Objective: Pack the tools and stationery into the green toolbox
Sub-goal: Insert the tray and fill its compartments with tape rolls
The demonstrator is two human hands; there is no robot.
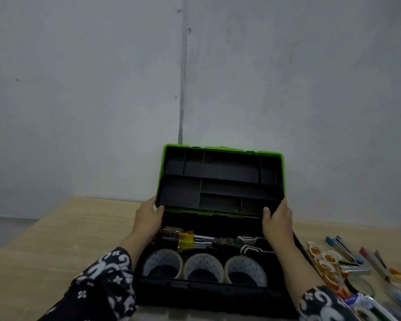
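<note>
The green toolbox (pixel 225 148) stands open on the table, its lid upright. A black divided tray (pixel 218 179) sits framed by the lid's green rim; I cannot tell whether it is apart from the lid. My left hand (pixel 148 216) grips its lower left corner, and my right hand (pixel 277 221) grips the lower right, thumbs on the front. In the black base (pixel 206 290) lie three white tape rolls (pixel 203 266), a yellow-handled screwdriver (pixel 183 239) and pliers (pixel 239 244).
Loose stationery lies on the wooden table (pixel 56 239) to the right of the box: small orange tape rolls (pixel 326 258), blue cutters (pixel 343 247), a red cutter (pixel 370 258) and scissors (pixel 396 275). A grey wall rises right behind the box.
</note>
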